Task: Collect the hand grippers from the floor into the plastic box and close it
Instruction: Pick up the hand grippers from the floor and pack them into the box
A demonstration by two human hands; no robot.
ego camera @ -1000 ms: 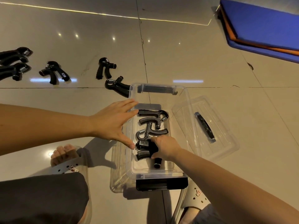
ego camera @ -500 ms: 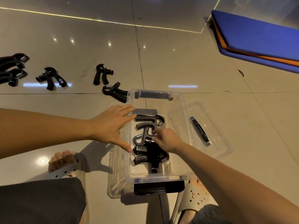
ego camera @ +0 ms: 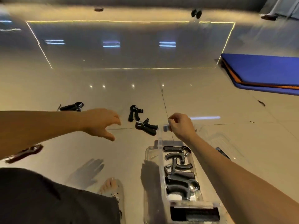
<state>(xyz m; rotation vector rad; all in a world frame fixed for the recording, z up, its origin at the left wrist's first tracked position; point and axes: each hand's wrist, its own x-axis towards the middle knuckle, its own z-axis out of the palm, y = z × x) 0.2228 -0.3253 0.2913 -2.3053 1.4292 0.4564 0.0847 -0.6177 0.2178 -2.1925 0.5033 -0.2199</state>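
Several black hand grippers are already stowed in the clear plastic box (ego camera: 161, 159) on the glossy tiled floor (ego camera: 210, 102). At least four remain outside: one touching the box's far corner (ego camera: 146, 126), one just beyond (ego camera: 134, 112), one farther left (ego camera: 72, 107) and one below the left forearm (ego camera: 24, 153). The left hand (ego camera: 102, 123) is spread open and empty, reaching towards them. The right hand (ego camera: 181, 125) is closed on the box's far rim. The transparent lid (ego camera: 226, 143) lies beside the box, not yet fitted.

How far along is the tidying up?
Partway. Several hand grippers already lie in the clear plastic box. The left hand reaches out, open; the right hand is at the box's far end. Four grippers remain on the floor, and the lid is off.
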